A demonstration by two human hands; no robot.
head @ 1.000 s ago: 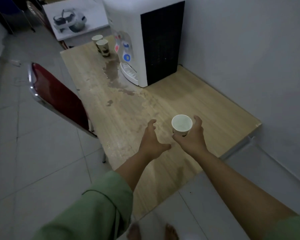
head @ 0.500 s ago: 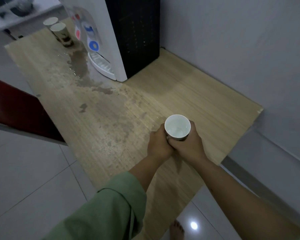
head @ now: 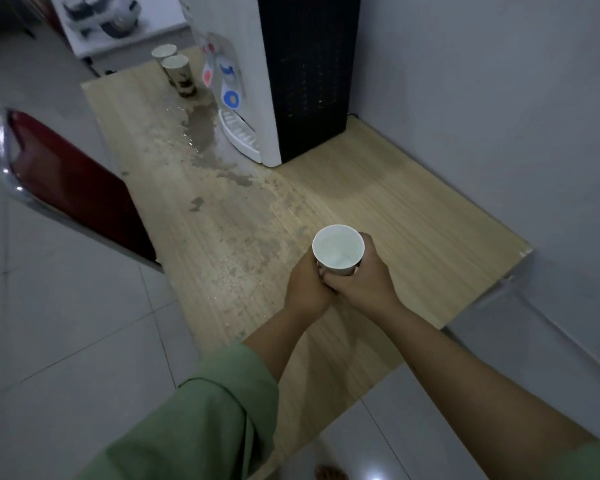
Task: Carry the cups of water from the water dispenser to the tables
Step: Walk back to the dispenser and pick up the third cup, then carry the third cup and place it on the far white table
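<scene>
Left hand (head: 307, 289) is now joining the right hand (head: 362, 284); a second ago it was reaching in open. Both are wrapping one white paper cup (head: 338, 250) above the wooden table (head: 413, 216), probably holding water, light being dim. Carry is starting; two patterned cups (head: 177, 74) are waiting beside the water dispenser (head: 267, 64).

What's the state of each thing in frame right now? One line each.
White cup: upright, water inside, gripped by both hands over the table.
Left hand: closed on the cup.
Right hand: closed on the cup.
Two paper cups: upright beside the water dispenser; contents not visible.
Water dispenser: standing on the table, no cup on its drip tray.
Table: wet patch before the dispenser.
</scene>
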